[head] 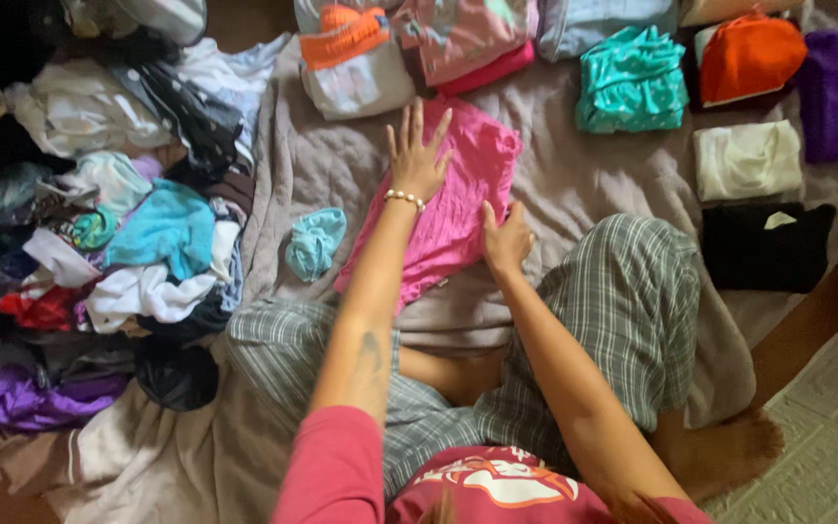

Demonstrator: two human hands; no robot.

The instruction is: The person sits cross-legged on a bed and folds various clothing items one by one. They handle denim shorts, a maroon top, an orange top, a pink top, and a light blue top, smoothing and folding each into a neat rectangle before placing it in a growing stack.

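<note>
Pink garment (458, 209) spread flat on the grey blanket (574, 184), just in front of the plaid-trousered knees. Left hand (417, 155) pressed on its upper part, fingers splayed wide; right hand (506, 241) at its right edge — fingers curled, pinching the fabric. Left of the garment, a small teal bundle (315, 243); further left, a heap of unsorted clothes (99, 233). Beyond the garment — folded stacks (632, 78).

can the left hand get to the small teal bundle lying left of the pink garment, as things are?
Probably yes. The left hand lies flat on the pink garment, holding nothing. The small teal bundle sits alone on the grey blanket just beside that forearm, with nothing lying between them.
</note>
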